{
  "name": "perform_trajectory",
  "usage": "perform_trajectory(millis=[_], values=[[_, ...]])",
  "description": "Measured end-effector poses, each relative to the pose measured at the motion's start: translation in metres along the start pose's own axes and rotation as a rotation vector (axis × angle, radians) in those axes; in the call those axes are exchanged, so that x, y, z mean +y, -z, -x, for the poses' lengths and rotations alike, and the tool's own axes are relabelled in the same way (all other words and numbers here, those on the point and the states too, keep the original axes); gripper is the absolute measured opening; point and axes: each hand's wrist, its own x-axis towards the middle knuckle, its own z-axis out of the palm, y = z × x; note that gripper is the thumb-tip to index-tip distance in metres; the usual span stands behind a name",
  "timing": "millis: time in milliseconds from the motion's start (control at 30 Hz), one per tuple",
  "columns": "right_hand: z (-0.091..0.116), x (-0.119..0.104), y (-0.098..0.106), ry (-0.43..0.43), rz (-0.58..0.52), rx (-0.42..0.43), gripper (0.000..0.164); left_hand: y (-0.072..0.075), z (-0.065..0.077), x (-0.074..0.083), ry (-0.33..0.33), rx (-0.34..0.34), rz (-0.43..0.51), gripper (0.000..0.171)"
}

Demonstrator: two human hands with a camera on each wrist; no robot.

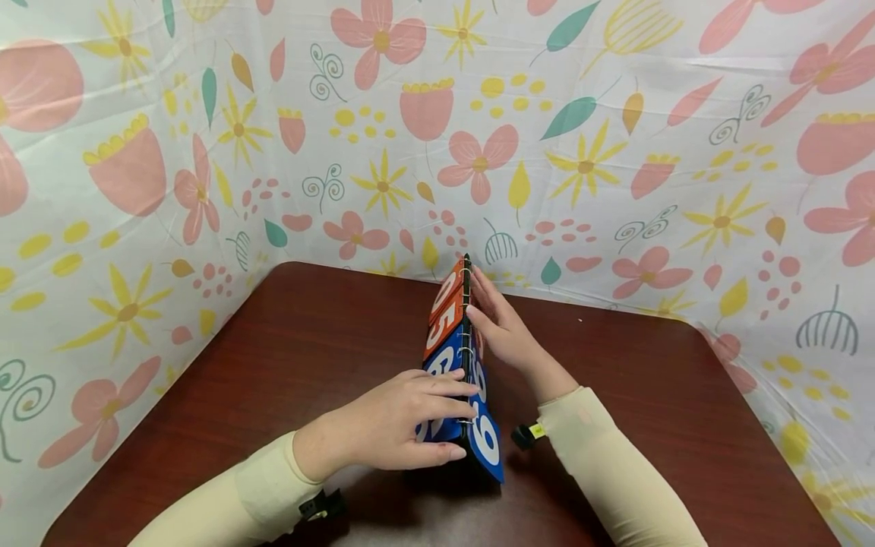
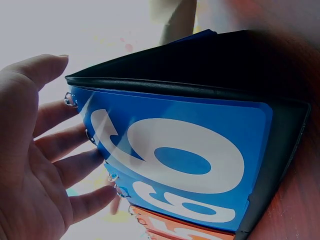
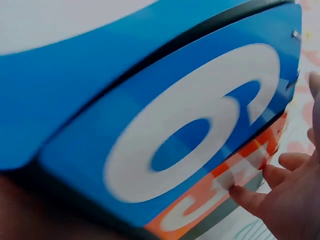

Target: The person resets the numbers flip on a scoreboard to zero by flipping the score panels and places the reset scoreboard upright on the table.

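A tabletop flip scoreboard (image 1: 485, 448) stands like a tent on the table, its ringed black spine pointing away from me. Blue and orange cards with white digits hang on both sides; a blue 6 or 9 card (image 2: 240, 115) is large in the left wrist view. My left hand (image 1: 390, 418) reaches over the near part of the spine, its spread fingers resting along the rings, thumb by the near end. At the far part, my right hand (image 1: 509, 334) touches the right side, with fingertips at an orange card (image 3: 205, 200) in the right wrist view.
The dark reddish-brown table (image 1: 328, 327) extends around the scoreboard. Behind it and at both sides hangs a white curtain (image 1: 383, 129) with pink, yellow and teal flowers. A black strap piece (image 1: 525, 436) shows at the right wrist, another (image 1: 321, 505) at the left.
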Motion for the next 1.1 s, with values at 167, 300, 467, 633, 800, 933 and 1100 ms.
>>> perform_trajectory(millis=[167, 300, 467, 633, 800, 933, 1100], values=[[0.007, 0.028, -0.001, -0.055, -0.052, 0.123, 0.059, 0.001, 0.000, 0.001, 0.015, -0.006, 0.015, 0.047], [0.009, 0.052, 0.003, -0.140, -0.039, 0.147, 0.054, 0.001, -0.001, 0.001, 0.027, -0.011, 0.029, 0.046], [0.011, 0.068, 0.009, -0.264, 0.013, 0.090, 0.055, 0.000, -0.001, 0.001, 0.024, -0.008, 0.022, 0.045], [0.016, 0.064, 0.015, -0.324, 0.033, 0.058, 0.048, 0.001, 0.000, 0.001, 0.034, -0.016, 0.014, 0.046], [0.020, 0.084, 0.022, -0.392, -0.012, 0.104, 0.040, 0.001, 0.001, 0.001, 0.034, -0.021, 0.021, 0.047], [0.022, 0.083, 0.027, -0.422, -0.067, 0.154, 0.035, 0.001, 0.001, 0.001, 0.036, -0.026, 0.027, 0.047], [0.023, 0.082, 0.033, -0.402, -0.079, 0.164, 0.033, 0.001, 0.001, 0.002, 0.046, -0.031, 0.034, 0.047]])
